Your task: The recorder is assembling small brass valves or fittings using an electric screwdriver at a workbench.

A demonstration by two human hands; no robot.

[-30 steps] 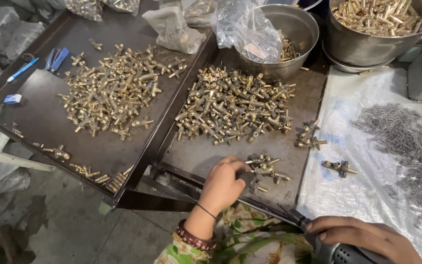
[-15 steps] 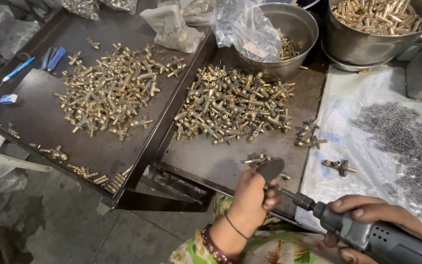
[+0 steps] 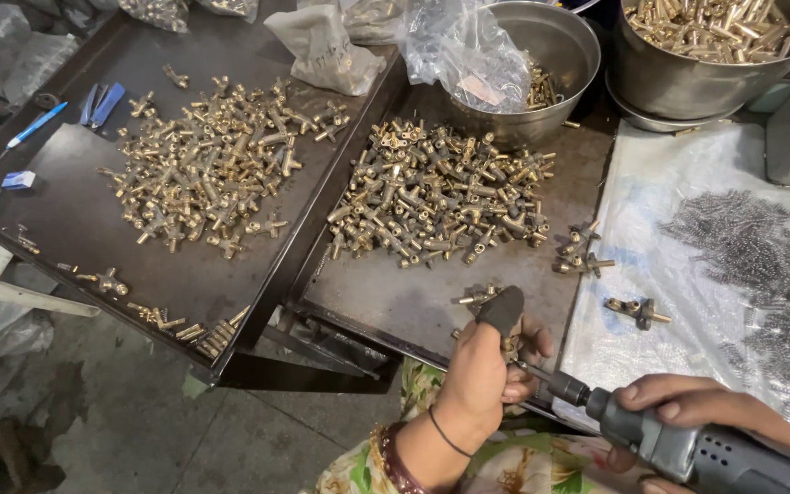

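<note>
Two dark metal trays sit side by side on the bench. On the far-left tray point(image 3: 57, 220) a blue pen point(image 3: 36, 125) lies near the edge, and a loose heap of brass fittings point(image 3: 217, 165) is spread across its middle. Next over, the right-hand tray point(image 3: 395, 302) carries a denser pile of brass fittings point(image 3: 441, 197), some darker than the rest. Behind it stands a steel bowl point(image 3: 550, 46) with a crumpled clear plastic bag point(image 3: 468, 55) hanging over its rim.

At the tray's near edge the left hand point(image 3: 486, 366) is curled tightly around a small brass fitting point(image 3: 510, 346), its thumb covered by a dark cap and raised. The thin bit of a grey power driver point(image 3: 678, 444) touches that fitting. The right hand point(image 3: 715, 407) is wrapped around the driver's body, fingers closed over the top.

Further right, a pale plastic sheet point(image 3: 678, 274) holds a few stray fittings and a scatter of small dark springs point(image 3: 752, 256), with a large steel pot point(image 3: 688, 73) of brass parts behind.
</note>
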